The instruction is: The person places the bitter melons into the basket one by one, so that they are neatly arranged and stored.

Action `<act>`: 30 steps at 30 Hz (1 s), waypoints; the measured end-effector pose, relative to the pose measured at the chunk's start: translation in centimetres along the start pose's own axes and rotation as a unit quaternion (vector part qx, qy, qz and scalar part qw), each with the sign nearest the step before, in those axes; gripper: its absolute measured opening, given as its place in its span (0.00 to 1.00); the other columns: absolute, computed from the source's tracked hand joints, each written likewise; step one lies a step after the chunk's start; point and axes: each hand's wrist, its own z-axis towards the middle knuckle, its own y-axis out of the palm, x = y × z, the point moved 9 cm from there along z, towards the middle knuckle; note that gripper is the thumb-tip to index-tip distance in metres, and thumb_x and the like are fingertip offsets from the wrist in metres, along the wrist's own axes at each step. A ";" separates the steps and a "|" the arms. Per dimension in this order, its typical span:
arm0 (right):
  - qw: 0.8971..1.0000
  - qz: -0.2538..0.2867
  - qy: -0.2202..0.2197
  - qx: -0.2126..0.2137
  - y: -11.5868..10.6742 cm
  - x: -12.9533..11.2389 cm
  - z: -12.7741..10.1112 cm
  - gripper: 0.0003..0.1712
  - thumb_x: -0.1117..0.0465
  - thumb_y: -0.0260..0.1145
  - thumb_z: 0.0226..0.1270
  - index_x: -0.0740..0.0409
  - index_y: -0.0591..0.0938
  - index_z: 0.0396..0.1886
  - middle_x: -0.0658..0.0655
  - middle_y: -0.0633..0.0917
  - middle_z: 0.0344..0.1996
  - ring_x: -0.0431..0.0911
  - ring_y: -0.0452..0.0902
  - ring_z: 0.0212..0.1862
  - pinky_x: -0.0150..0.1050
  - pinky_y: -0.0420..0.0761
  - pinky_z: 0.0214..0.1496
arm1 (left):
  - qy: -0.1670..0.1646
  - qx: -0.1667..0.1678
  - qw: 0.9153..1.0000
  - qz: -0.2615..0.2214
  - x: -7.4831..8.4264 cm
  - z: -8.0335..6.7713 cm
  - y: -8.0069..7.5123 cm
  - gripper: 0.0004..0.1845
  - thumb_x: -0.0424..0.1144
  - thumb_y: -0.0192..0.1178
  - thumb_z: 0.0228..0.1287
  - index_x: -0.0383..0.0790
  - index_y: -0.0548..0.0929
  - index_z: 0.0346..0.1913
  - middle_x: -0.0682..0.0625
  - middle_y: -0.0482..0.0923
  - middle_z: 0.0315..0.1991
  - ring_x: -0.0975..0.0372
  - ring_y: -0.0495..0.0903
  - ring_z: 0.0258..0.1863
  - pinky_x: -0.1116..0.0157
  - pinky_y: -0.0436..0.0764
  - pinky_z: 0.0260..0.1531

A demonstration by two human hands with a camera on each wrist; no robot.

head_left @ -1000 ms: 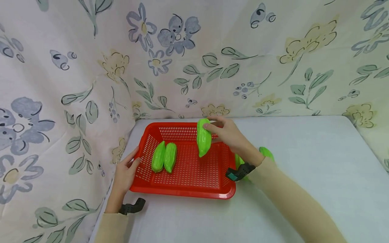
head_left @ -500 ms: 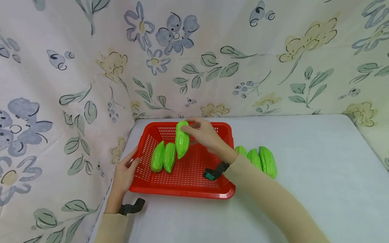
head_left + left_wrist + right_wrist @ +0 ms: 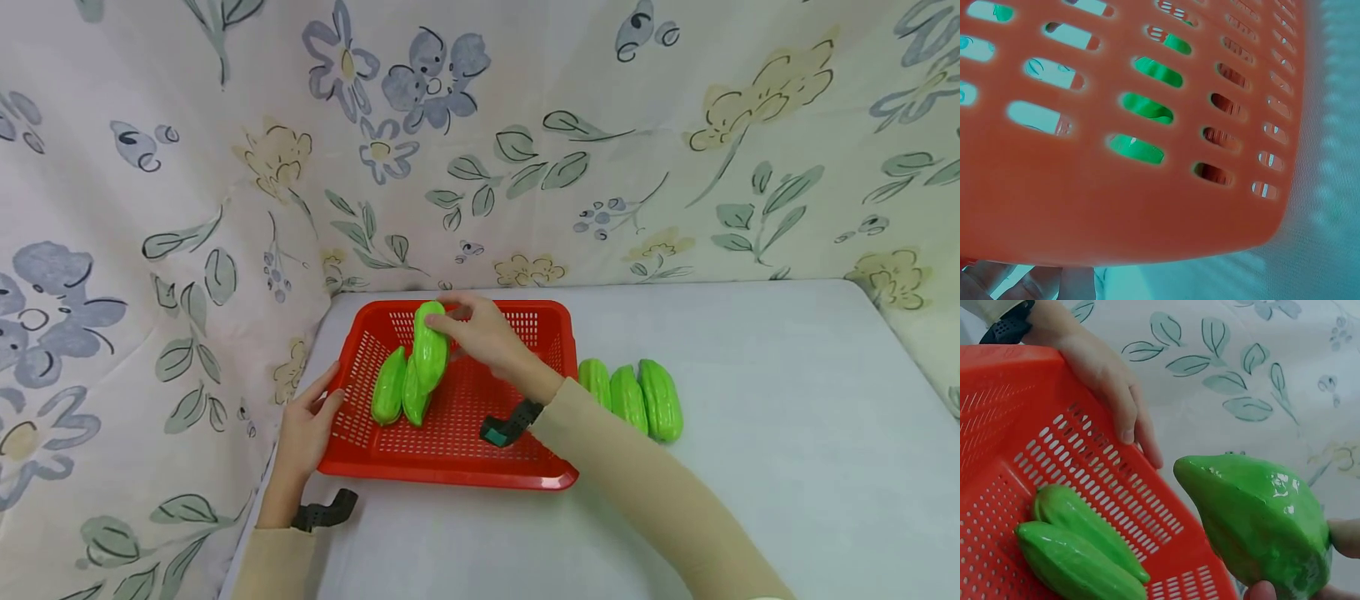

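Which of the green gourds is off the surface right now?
The gourd gripped by the right hand above the red basket; the other five lie flat.

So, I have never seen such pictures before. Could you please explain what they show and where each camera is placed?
A person works with bare hands, wearing three cameras: one on the head, one on each wrist. The head view shows a red basket on a pale table. The right hand holds a green gourd above two gourds lying inside. The left hand rests on the basket's side. Three more gourds lie on the table beside it. The wrist views show the same basket from very close.
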 end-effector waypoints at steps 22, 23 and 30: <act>0.993 -0.102 0.059 0.005 0.5 5.3 2.5 0.31 0.52 0.71 0.72 0.61 0.77 0.69 0.61 0.86 0.49 0.47 0.86 0.34 0.58 0.89 0.47 | -0.004 -0.003 1.000 -0.001 0.1 -0.1 0.0 0.28 0.52 0.51 0.81 0.61 0.66 0.80 0.37 0.74 0.71 0.41 0.84 0.54 0.63 0.90 0.37; 0.992 -0.113 0.059 0.007 0.5 5.5 2.6 0.31 0.52 0.71 0.72 0.61 0.77 0.69 0.62 0.86 0.50 0.46 0.86 0.33 0.56 0.89 0.46 | -0.004 -0.004 1.000 0.001 0.1 -0.1 -0.1 0.28 0.52 0.51 0.81 0.61 0.66 0.80 0.37 0.74 0.71 0.41 0.84 0.55 0.63 0.90 0.38; 0.982 -0.170 0.076 0.008 0.8 6.7 2.7 0.31 0.53 0.70 0.72 0.65 0.77 0.67 0.66 0.82 0.58 0.48 0.86 0.34 0.51 0.90 0.41 | -0.008 -0.002 1.000 0.009 0.3 -0.1 0.0 0.28 0.52 0.50 0.81 0.62 0.66 0.80 0.38 0.73 0.73 0.41 0.84 0.56 0.63 0.90 0.38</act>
